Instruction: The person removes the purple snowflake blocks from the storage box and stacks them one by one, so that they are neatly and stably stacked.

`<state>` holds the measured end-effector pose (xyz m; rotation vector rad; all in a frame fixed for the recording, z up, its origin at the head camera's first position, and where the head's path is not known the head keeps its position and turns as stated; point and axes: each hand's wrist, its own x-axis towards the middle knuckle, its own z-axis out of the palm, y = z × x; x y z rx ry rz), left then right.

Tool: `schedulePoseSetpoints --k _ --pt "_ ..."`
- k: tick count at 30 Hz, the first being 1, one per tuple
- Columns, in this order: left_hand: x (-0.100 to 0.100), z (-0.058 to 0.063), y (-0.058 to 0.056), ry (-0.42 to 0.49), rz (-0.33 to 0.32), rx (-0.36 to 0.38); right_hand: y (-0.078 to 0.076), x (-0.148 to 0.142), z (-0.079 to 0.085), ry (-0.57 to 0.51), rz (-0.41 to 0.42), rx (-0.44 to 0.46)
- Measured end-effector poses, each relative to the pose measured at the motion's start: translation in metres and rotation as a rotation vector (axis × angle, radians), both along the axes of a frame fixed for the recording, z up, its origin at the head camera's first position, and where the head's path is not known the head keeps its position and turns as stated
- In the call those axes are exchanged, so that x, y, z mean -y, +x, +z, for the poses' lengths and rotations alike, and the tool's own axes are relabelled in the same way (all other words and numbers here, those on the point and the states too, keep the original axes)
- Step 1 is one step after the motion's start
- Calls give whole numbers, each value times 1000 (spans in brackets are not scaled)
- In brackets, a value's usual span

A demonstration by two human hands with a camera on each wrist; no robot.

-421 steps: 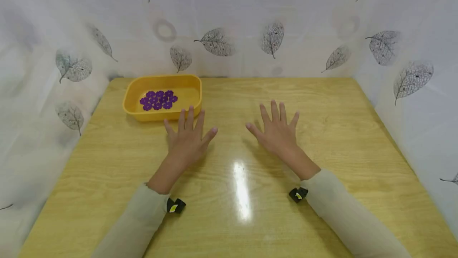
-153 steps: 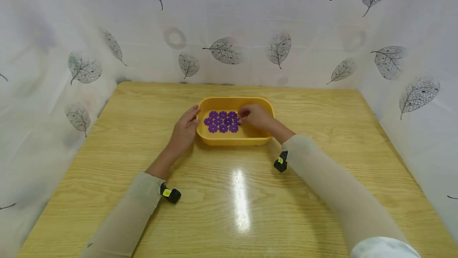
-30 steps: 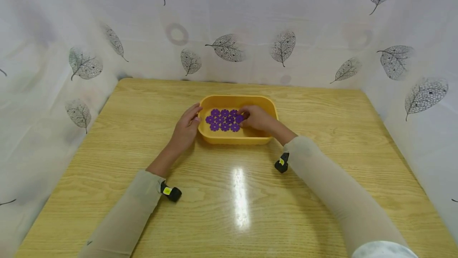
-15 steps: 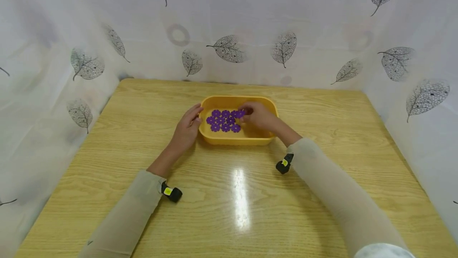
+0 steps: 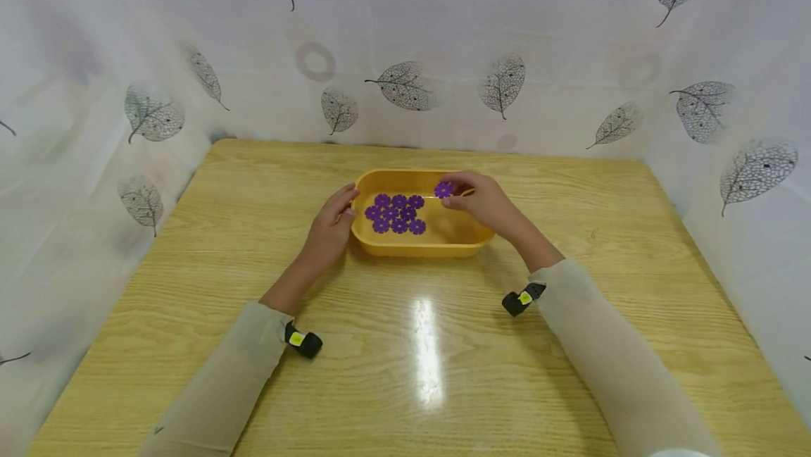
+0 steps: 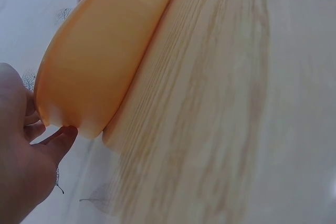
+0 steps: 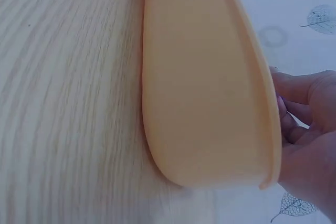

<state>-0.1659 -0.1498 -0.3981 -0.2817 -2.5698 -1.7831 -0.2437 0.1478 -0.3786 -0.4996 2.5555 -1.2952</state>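
Right hand (image 5: 491, 205) pinches purple flower piece (image 5: 443, 190)

On the wooden table (image 5: 355, 386), the left hand (image 5: 326, 235) grips the left end of the yellow tray (image 5: 418, 251); other purple pieces (image 5: 391, 213) lie inside; the flower piece is over the tray's right half, leaf-print cloth (image 5: 456, 20) beyond

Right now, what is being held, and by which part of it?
Right hand: a purple flower piece, by its edge. Left hand: the yellow tray, by its left end.

Right fingers (image 5: 465, 178) bent, seemingly pinching.
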Motion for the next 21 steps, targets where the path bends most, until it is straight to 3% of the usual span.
schedulePoseSetpoints --k 11,21 --pt "-3 2 1 -7 10 0 16 -39 7 -56 -137 7" --pt "-1 -1 1 -21 12 -5 23 -80 6 -39 -235 -35"
